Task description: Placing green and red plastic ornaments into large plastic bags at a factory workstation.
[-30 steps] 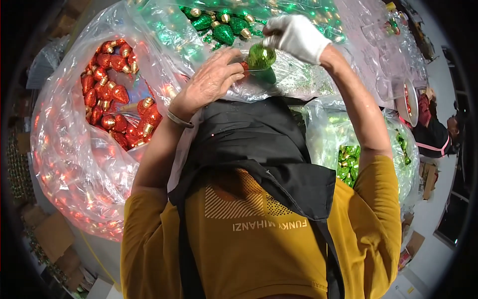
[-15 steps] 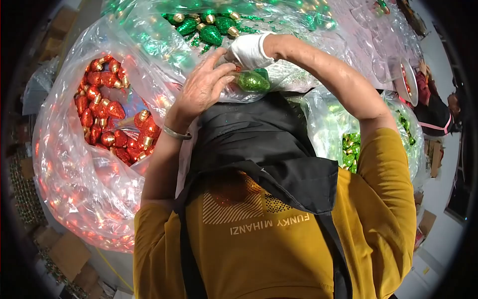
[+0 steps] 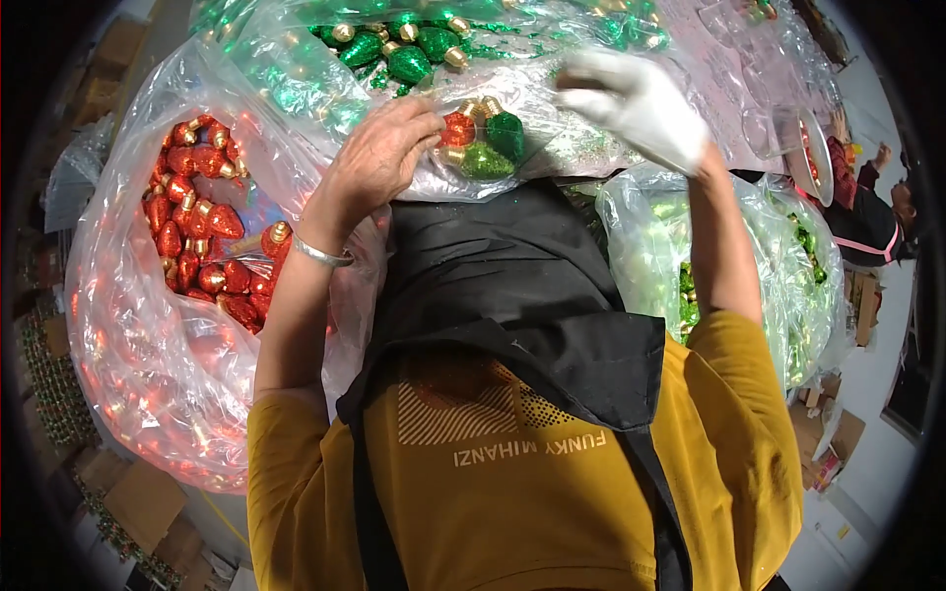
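Three glittery bulb ornaments lie grouped on the plastic-covered surface in front of me: a red bulb (image 3: 457, 129), a dark green bulb (image 3: 506, 136) and a light green bulb (image 3: 487, 161), with gold screw-type ends. My left hand (image 3: 386, 150), bare with a bracelet at the wrist, is beside the red bulb. Its fingers are bent and pressed together; what they grip, if anything, is hidden. To the right of the group, my right hand (image 3: 641, 106) in a white glove is raised and blurred. Its fingers look apart, and nothing shows between them.
On the left stands a clear bag (image 3: 118, 325) of red bulb ornaments (image 3: 197, 217). Dark green bulb ornaments (image 3: 408, 63) lie in plastic at the far side. Another clear bag (image 3: 769, 236) on the right holds light green ones. A person (image 3: 867, 217) is at the far right.
My right hand has moved away rightward from the bulbs, uncovering the red and dark green ones. My left hand has shifted slightly left.
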The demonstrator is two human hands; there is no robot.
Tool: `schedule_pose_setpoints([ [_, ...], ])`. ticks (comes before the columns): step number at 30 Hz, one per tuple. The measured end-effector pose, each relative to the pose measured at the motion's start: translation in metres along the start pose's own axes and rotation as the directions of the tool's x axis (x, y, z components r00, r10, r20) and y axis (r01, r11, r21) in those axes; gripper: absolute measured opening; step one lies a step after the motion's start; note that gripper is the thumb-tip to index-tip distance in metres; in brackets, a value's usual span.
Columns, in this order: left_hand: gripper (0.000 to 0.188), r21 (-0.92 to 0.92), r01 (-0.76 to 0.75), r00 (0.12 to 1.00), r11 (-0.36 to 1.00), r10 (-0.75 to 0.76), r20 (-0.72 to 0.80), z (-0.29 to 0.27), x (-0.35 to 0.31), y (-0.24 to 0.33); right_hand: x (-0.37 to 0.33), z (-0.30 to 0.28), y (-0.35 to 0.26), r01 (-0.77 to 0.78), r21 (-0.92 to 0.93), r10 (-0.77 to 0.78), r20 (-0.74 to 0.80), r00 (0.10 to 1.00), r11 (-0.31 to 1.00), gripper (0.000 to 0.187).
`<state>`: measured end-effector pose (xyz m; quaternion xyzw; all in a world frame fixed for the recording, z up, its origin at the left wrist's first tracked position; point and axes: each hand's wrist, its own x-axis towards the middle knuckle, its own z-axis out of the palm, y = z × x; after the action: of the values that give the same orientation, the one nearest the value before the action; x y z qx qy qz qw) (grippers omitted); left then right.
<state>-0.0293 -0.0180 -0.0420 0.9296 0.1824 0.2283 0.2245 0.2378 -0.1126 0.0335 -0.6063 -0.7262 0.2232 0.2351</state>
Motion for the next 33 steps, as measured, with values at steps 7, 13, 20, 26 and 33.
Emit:
schedule_pose_setpoints([
  [7,0.016,-0.036,-0.009,1.000,0.999,0.008,-0.024,0.008,0.004,-0.005,-0.040,-0.037,0.017,-0.184,0.267,0.204,-0.052,0.978,0.946,0.028],
  [13,0.019,-0.176,0.111,0.979,0.978,-0.138,-0.149,0.020,-0.005,0.005,0.082,0.024,-0.005,0.152,0.046,-0.146,0.646,0.749,0.987,0.022],
  [20,0.018,-0.104,0.032,0.960,0.994,-0.059,-0.275,0.022,-0.009,0.009,0.111,0.120,0.028,0.433,0.118,-0.391,0.678,0.623,0.894,0.018],
  [26,0.019,-0.196,0.086,0.967,0.977,-0.129,-0.218,0.019,-0.020,-0.001,0.110,0.127,0.015,0.448,-0.023,-0.308,0.693,0.651,0.894,0.031],
  [33,0.015,-0.231,0.037,0.966,0.972,-0.094,-0.239,0.017,-0.017,-0.005,0.115,0.106,0.007,0.357,-0.112,-0.160,0.745,0.647,0.927,0.026],
])
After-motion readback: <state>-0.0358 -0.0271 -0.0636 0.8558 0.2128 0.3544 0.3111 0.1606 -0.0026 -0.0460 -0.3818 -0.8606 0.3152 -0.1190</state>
